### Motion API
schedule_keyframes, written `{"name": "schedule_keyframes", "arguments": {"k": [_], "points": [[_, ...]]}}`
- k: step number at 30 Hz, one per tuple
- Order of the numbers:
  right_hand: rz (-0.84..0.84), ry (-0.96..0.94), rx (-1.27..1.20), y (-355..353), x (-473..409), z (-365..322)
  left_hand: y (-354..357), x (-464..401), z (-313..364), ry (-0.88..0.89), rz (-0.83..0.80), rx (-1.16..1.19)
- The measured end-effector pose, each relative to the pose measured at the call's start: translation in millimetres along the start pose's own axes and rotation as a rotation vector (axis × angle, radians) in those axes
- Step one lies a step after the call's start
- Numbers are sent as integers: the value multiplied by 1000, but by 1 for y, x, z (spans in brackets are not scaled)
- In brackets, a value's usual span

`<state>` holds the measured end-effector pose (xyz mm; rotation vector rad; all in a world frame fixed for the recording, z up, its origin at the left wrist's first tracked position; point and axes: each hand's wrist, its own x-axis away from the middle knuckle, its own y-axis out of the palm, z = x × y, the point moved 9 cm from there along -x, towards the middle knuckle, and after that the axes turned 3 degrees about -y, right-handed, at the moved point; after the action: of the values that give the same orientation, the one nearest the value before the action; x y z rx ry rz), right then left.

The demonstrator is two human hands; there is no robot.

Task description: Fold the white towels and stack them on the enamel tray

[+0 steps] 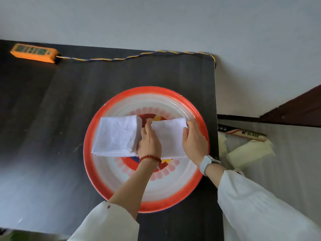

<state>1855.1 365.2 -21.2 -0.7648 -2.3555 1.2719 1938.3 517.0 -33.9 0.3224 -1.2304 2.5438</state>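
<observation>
A round enamel tray (119, 192) with a red rim and a flower pattern lies on the dark table. On its left half rests a stack of folded white towels (117, 135). Beside it on the right lies another folded white towel (169, 137). My left hand (150, 145) grips this towel's left edge, between it and the stack. My right hand (194, 139) holds the towel's right edge, thumb on top. Both hands cover parts of the towel.
The dark table (52, 136) ends just right of the tray. An orange power strip (33, 53) with a twisted cable (139, 55) lies along the far edge. Right of the table, cream cloths (250, 152) and a labelled bar (250, 133) lie lower down.
</observation>
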Motion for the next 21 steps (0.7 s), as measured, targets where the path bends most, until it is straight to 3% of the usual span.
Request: {"name": "schedule_keyframes", "arguments": {"k": [10, 15, 18, 21], "points": [[5, 38, 45, 7, -1, 11, 14, -4, 4, 132, -82, -190], [133, -199, 243, -12, 7, -18, 25, 10, 8, 283, -44, -281], [4, -431, 391, 6, 15, -37, 32, 11, 13, 407, -41, -306], [-177, -415, 540, 35, 15, -26, 40, 12, 16, 464, -115, -298]]}}
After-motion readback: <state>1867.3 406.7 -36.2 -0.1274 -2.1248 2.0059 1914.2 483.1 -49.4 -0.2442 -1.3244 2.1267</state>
